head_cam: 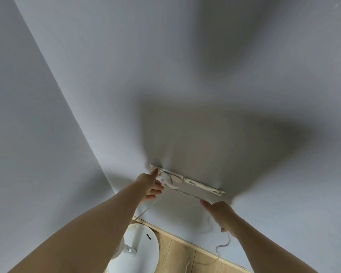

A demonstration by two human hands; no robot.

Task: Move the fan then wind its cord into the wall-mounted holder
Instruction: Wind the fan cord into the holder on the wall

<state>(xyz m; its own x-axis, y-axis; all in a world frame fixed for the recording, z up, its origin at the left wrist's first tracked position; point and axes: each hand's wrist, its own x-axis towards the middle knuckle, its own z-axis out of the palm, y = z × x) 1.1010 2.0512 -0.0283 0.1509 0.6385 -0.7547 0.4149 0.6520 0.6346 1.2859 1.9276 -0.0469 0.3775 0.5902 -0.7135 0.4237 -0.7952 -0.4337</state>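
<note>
Your left hand (149, 184) holds the cord (185, 194) at the wall holder (203, 187). Your right hand (222, 215) pinches it further along, pulling it tight. The cord looks thin, light and bendy, so hold it close to the hook. The fan (138, 251) stands below.

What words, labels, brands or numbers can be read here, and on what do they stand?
None can be read.
The white fan base bears one small dark mark, too small to read.
The wall-mounted holder, the cord and the wall show no writing.
</note>
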